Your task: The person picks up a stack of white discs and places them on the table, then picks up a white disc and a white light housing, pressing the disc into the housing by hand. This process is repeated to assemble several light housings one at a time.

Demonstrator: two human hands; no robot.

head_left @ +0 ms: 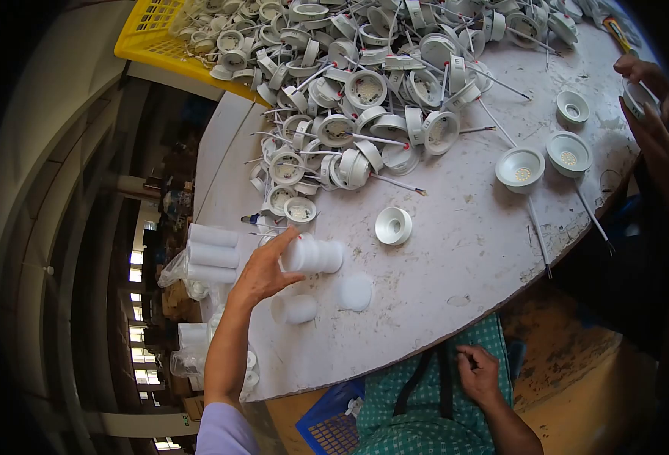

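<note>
My left hand [265,267] is closed around a stack of round white plastic discs [315,256], lying on its side on the table. Just below it are a shorter stack of discs [295,309] and a flat translucent disc [354,293]. My right hand [478,373] rests at my lap over the green patterned apron [395,402], its fingers curled with nothing visible in them. To the right of the disc stack, a white cup-shaped lamp housing [393,226] sits on the table.
A large heap of white lamp housings with wires [365,89] spreads from a yellow crate [190,64]. Wired lamps [520,168] lie at the right, near a co-worker's hands [649,98] holding a white part. White rolls [213,254] stand left; a blue basket [331,425] is below.
</note>
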